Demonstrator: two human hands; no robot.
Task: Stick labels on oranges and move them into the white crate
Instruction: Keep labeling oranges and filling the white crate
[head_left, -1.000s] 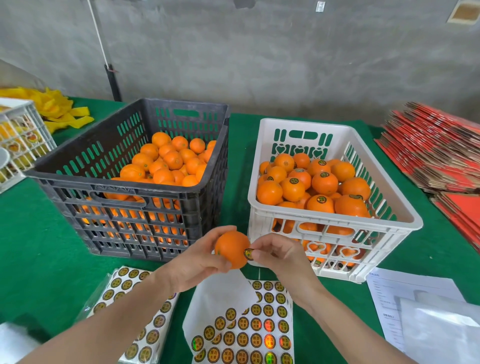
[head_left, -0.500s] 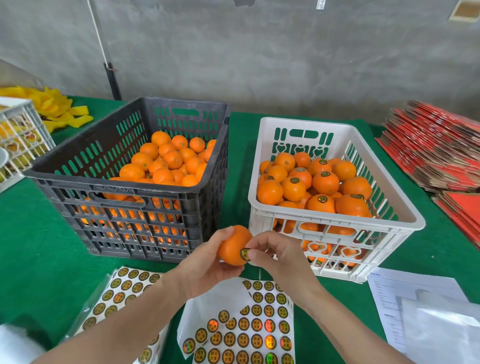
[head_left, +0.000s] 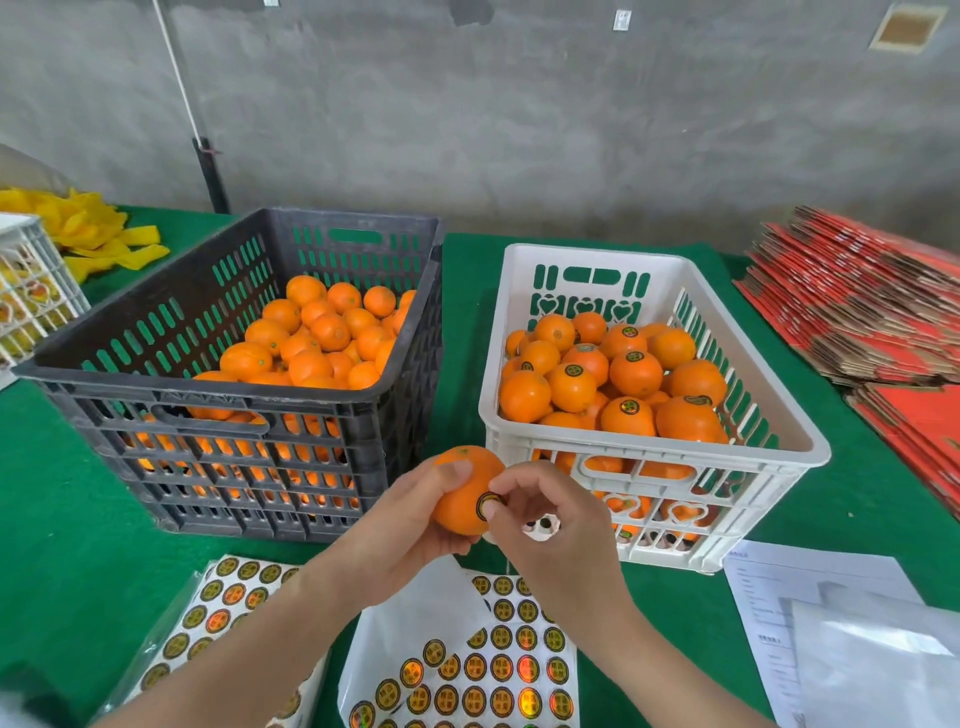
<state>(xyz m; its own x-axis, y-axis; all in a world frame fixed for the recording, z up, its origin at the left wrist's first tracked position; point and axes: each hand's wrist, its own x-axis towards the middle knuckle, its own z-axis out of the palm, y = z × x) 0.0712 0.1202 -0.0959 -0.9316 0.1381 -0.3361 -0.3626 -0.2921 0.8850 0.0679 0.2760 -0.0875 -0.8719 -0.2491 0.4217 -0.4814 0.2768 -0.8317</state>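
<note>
My left hand (head_left: 410, 525) grips an orange (head_left: 460, 499) in front of the two crates, low in the middle of the view. A round gold-and-black label (head_left: 488, 505) sits on the orange's right side, and the fingertips of my right hand (head_left: 550, 525) press on it. The white crate (head_left: 654, 447) stands just behind and to the right, holding several labelled oranges (head_left: 634, 371). The dark grey crate (head_left: 234, 400) on the left holds several plain oranges (head_left: 317, 338). A sheet of round labels (head_left: 498, 670) lies under my hands.
A second label sheet (head_left: 218, 613) lies at the lower left. White papers (head_left: 831, 623) lie at the lower right. Stacked red flat cartons (head_left: 872, 301) fill the right side. Yellow material (head_left: 88, 228) and another white crate (head_left: 26, 291) are at the far left. Green cloth (head_left: 62, 519) covers the table.
Both hands have kept the orange in about the same place, lifting it slightly. The right fingers have turned and pressed the label flatter onto the orange's side.
</note>
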